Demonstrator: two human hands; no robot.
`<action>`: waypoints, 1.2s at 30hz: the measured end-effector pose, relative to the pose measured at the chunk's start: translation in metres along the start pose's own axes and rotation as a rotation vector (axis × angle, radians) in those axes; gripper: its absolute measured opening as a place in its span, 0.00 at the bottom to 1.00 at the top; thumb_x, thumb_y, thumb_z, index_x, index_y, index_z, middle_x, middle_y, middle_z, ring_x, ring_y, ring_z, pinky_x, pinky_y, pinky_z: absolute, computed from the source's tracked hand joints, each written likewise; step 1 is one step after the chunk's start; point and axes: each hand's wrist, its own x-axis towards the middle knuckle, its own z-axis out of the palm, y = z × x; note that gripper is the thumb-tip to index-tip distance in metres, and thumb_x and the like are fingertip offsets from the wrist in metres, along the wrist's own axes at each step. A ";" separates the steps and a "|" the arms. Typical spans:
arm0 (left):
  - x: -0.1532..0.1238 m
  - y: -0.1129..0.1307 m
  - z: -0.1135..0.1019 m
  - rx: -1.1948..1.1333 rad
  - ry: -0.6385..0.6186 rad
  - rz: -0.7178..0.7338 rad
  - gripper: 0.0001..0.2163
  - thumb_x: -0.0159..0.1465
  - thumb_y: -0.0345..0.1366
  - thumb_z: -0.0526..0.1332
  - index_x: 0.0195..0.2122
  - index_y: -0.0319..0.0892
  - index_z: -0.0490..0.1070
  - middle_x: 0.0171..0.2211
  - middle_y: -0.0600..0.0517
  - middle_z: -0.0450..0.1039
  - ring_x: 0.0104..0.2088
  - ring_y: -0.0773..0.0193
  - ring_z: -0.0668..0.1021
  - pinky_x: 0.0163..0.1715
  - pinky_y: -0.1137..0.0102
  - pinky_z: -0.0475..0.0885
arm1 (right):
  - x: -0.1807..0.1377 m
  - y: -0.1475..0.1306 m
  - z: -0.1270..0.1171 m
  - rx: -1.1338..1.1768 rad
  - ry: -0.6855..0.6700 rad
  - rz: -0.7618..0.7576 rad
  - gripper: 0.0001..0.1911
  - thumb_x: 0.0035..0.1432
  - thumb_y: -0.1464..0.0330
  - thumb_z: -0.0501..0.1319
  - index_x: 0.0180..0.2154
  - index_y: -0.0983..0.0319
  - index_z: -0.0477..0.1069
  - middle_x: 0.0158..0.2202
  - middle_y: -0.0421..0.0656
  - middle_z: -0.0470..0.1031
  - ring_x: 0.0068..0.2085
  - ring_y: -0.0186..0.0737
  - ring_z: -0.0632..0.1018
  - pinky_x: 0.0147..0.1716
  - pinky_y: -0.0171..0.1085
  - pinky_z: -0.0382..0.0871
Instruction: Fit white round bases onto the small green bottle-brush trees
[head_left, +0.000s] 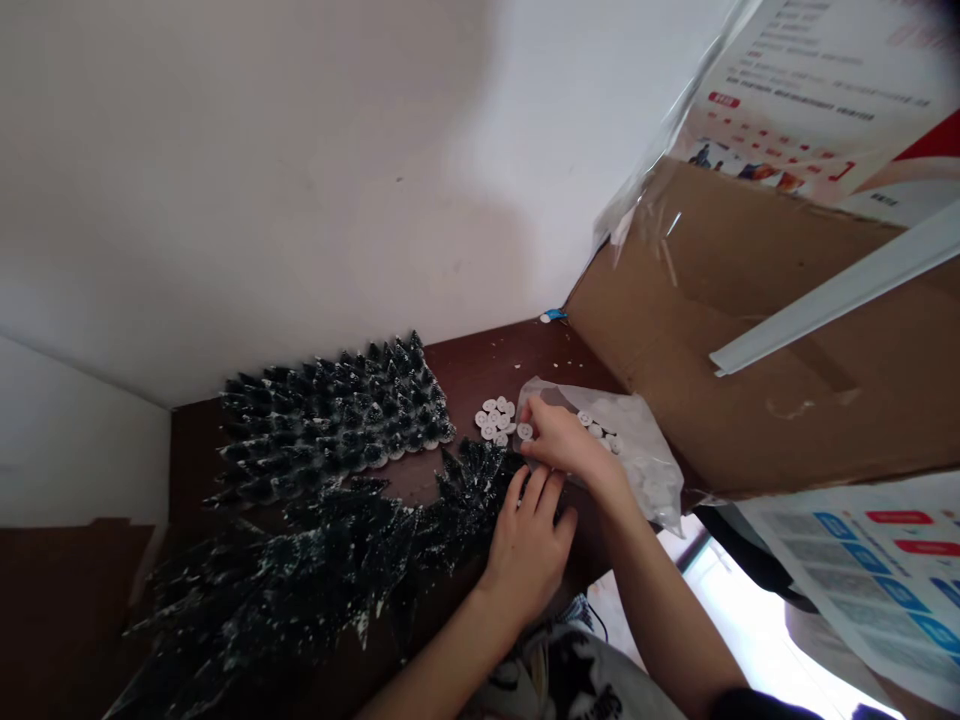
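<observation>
Against a pale wall (337,200), on a dark brown surface (480,350), two bare hands work at the edge of a heap of miniature, white-flecked trees (300,560). The right hand (559,440) is closed on a white disc (524,431), fingertips at its edges, just above a clear bag (654,485) with more discs inside. A small pile of loose discs (495,420) lies beside it, between the bag and a block of trees (337,410) packed in rows, pale bases showing along the near edge. The left hand (529,545) rests with bent fingers over the heap's right end — whether it grips a tree cannot be told. A carton (787,300) stands to the right.

The disc looks light, stiff and smooth, perhaps a little slippery — best taken by the rim, between finger and thumb. The trees appear light and bristly, their tips likely to bend or shed white flecks; the firmer hold is probably low, near the base.
</observation>
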 end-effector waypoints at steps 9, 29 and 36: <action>0.001 0.000 -0.003 0.005 -0.018 0.002 0.04 0.66 0.32 0.61 0.39 0.40 0.75 0.59 0.40 0.69 0.61 0.49 0.70 0.60 0.52 0.67 | 0.006 0.011 -0.001 0.020 0.042 -0.010 0.14 0.51 0.77 0.62 0.42 0.63 0.70 0.33 0.43 0.77 0.31 0.37 0.74 0.29 0.34 0.55; -0.001 0.001 0.000 0.010 -0.038 0.005 0.04 0.65 0.33 0.63 0.40 0.41 0.75 0.57 0.40 0.71 0.60 0.50 0.71 0.61 0.53 0.65 | 0.006 0.008 0.010 -0.154 -0.058 0.025 0.20 0.50 0.78 0.63 0.47 0.65 0.70 0.46 0.53 0.76 0.41 0.45 0.78 0.33 0.35 0.60; -0.001 0.001 -0.001 0.009 -0.027 0.010 0.04 0.65 0.33 0.63 0.40 0.41 0.75 0.56 0.40 0.72 0.59 0.50 0.71 0.61 0.54 0.65 | 0.004 0.007 0.007 -0.157 -0.081 0.012 0.16 0.51 0.79 0.61 0.44 0.64 0.73 0.41 0.50 0.80 0.41 0.45 0.79 0.33 0.36 0.59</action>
